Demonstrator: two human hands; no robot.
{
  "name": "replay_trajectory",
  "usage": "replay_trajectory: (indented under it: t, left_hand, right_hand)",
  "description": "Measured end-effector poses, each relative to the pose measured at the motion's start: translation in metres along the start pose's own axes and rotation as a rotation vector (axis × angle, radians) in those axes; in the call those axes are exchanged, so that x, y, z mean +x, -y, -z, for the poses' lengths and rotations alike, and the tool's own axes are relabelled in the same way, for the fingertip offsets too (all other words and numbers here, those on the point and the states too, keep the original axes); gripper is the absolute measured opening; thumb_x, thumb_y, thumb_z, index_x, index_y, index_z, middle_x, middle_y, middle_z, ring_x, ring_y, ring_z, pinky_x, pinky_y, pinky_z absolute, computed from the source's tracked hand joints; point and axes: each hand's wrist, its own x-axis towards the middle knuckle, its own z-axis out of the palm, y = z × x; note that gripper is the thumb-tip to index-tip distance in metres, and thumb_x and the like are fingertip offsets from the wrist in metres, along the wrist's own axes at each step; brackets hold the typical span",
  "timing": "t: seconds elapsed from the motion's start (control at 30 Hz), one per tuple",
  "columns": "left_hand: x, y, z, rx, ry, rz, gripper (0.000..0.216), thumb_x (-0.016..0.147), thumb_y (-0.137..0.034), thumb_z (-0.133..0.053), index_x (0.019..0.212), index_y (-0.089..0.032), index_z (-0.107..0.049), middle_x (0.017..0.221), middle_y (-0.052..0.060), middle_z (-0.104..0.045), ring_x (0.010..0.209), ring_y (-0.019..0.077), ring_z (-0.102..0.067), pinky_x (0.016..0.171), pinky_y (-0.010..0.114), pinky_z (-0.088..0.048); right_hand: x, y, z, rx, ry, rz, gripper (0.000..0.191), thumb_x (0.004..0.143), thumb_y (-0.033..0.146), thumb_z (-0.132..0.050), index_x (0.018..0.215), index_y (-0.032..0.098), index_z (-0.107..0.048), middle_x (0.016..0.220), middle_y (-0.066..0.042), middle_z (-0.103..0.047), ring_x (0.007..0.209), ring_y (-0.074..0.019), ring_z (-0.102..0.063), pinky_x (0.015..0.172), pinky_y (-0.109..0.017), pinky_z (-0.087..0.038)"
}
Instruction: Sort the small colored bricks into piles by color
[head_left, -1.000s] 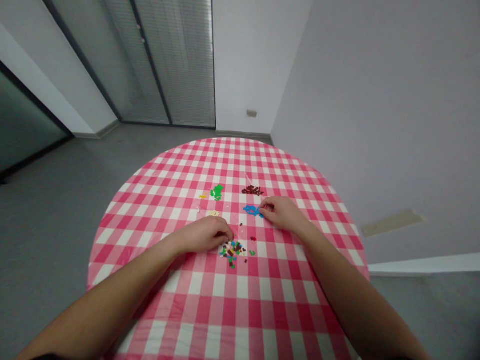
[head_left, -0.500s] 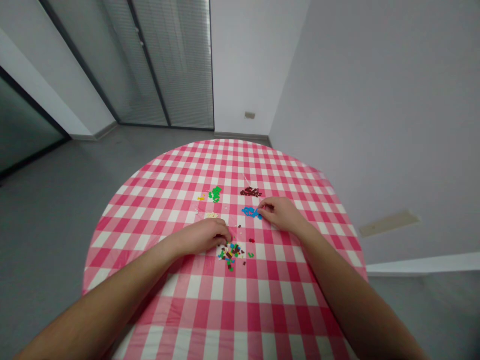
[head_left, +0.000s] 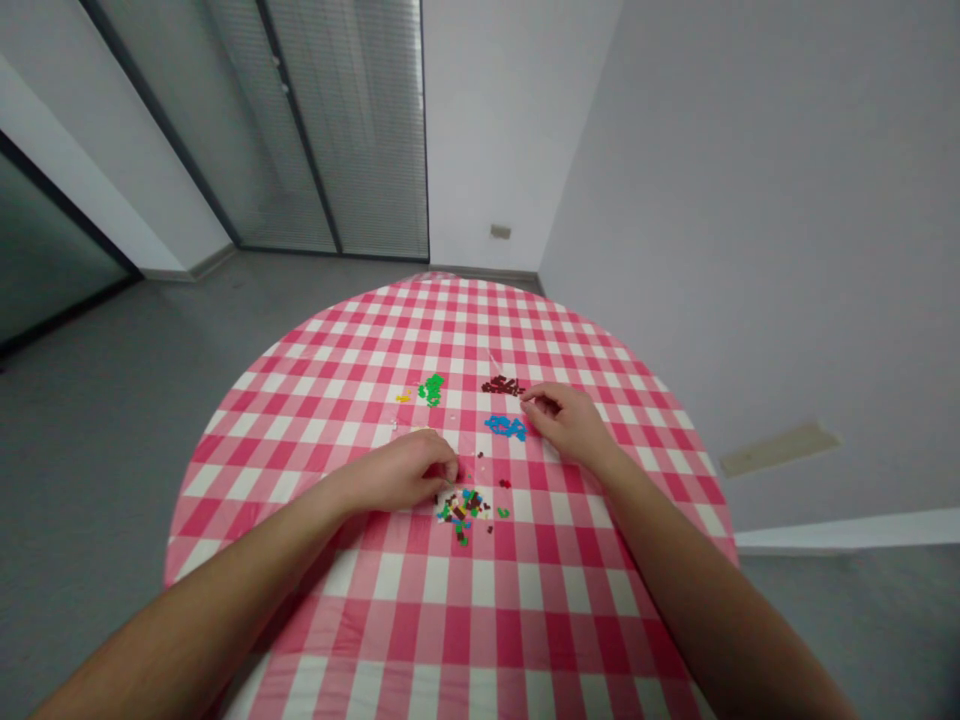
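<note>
My left hand (head_left: 405, 470) is at the near left, fingers curled together beside a mixed pile of small coloured plastic pieces (head_left: 463, 508); anything in its fingertips is too small to make out. My right hand (head_left: 566, 420) hovers right of a cluster of blue pieces (head_left: 505, 427), its thumb and forefinger tips close together near the dark brown pieces (head_left: 501, 386). Whether a piece is pinched there is too small to tell. Green pieces (head_left: 431, 390) lie in a group at the back left, with a few yellow pieces (head_left: 403, 397) beside them. My left hand mostly covers some pale pieces.
A red-and-white checked cloth (head_left: 420, 620) covers the round table. Stray pieces lie around the mixed pile, among them a red one (head_left: 505, 484) and a green one (head_left: 502, 513). A wall (head_left: 750, 250) rises to the right, and glass panels (head_left: 352, 130) stand behind.
My right hand has moved off the blue pieces, slightly away from me and rightward, toward the brown group. My left hand has shifted slightly left and covers more of the pale pieces.
</note>
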Motion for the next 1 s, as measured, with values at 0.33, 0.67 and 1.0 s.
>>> replay_trajectory:
  t: [0.33, 0.67, 1.0]
  left_hand:
    - [0.007, 0.053, 0.012, 0.269, -0.561, 0.255, 0.017, 0.086, -0.017, -0.059, 0.081, -0.022, -0.074, 0.079, 0.004, -0.075, 0.077, 0.0216, -0.064, 0.077, 0.036, -0.045]
    - [0.011, 0.059, 0.004, 0.501, -0.56, 0.315, 0.025, 0.09, -0.02, -0.054, 0.083, -0.025, -0.078, 0.086, 0.003, -0.078, 0.08, 0.0241, -0.064, 0.075, 0.037, -0.039]
    - [0.01, 0.05, 0.004, 0.561, -0.54, 0.365, 0.026, 0.093, -0.03, -0.055, 0.082, -0.024, -0.077, 0.093, 0.003, -0.077, 0.087, 0.0265, -0.059, 0.076, 0.039, -0.035]
  right_hand:
    - [0.0, 0.001, -0.003, -0.049, -0.073, 0.104, 0.016, 0.087, 0.026, -0.056, 0.091, 0.018, -0.07, 0.076, -0.005, -0.069, 0.06, -0.0144, -0.054, 0.056, -0.026, -0.041]
    - [-0.001, 0.001, -0.001, -0.069, -0.111, 0.12, 0.019, 0.087, 0.025, -0.055, 0.093, 0.017, -0.071, 0.08, -0.007, -0.071, 0.065, -0.0167, -0.059, 0.06, -0.028, -0.045]
    - [-0.016, 0.043, -0.008, -0.007, 0.582, 0.287, 0.019, 0.089, 0.016, -0.059, 0.092, 0.019, -0.077, 0.088, -0.005, -0.076, 0.08, -0.0167, -0.067, 0.072, -0.028, -0.048]
